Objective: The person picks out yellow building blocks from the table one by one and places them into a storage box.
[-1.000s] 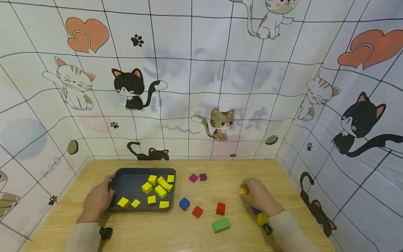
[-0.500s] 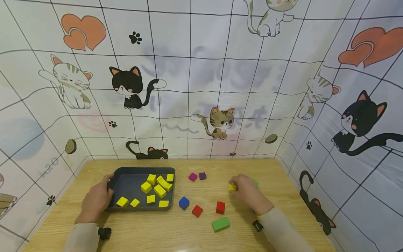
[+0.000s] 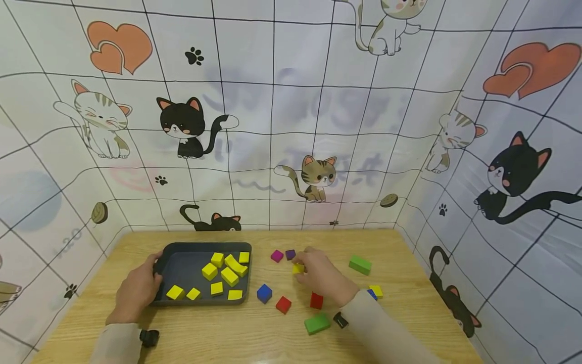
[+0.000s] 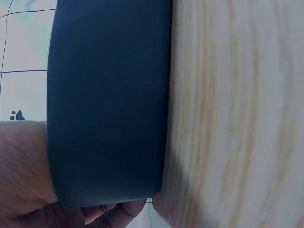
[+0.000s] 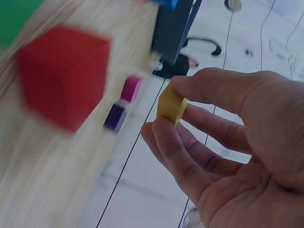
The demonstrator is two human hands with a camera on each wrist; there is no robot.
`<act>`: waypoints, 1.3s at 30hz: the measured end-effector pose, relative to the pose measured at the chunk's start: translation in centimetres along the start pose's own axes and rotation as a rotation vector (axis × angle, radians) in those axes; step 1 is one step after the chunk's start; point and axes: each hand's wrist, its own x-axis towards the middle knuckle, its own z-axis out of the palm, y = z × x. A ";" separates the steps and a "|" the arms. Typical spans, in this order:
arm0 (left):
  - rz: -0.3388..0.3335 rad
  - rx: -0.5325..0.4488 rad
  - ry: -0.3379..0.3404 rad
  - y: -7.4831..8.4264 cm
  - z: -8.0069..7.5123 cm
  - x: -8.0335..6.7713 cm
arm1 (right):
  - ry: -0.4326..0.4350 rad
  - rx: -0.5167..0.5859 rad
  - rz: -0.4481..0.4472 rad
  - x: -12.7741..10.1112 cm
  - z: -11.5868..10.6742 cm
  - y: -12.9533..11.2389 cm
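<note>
My right hand (image 3: 313,273) pinches a small yellow block (image 3: 297,268) (image 5: 171,105) between thumb and fingers, above the table between the purple block (image 3: 291,254) and a red block (image 3: 316,301). My left hand (image 3: 136,288) grips the left rim of the dark tray (image 3: 182,298) (image 4: 109,104), which holds several yellow blocks (image 3: 229,275). In the right wrist view a red block (image 5: 64,76), a magenta block (image 5: 131,88) and a purple block (image 5: 115,117) lie blurred beside the hand.
Loose on the wooden table: a magenta block (image 3: 277,256), a blue block (image 3: 264,293), a red block (image 3: 283,305), two green blocks (image 3: 360,265) (image 3: 317,323), and a yellow block (image 3: 376,291) beside a blue one at right. Cat-print cloth walls enclose the table.
My right hand has carried the yellow block leftward from the table's right side toward the middle, uncovering a green block and a yellow block behind it. The left hand stays on the tray.
</note>
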 end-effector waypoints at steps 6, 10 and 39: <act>-0.005 0.001 -0.003 -0.1 -0.1 -0.1 | -0.034 -0.008 -0.134 1.7 1.4 -3.3; -0.010 0.001 -0.007 0.0 -0.2 -0.1 | -0.074 0.032 -0.190 2.8 2.5 -4.9; 0.011 -0.008 0.016 0.1 0.0 -0.3 | -0.067 -0.036 -0.293 6.0 6.6 -8.5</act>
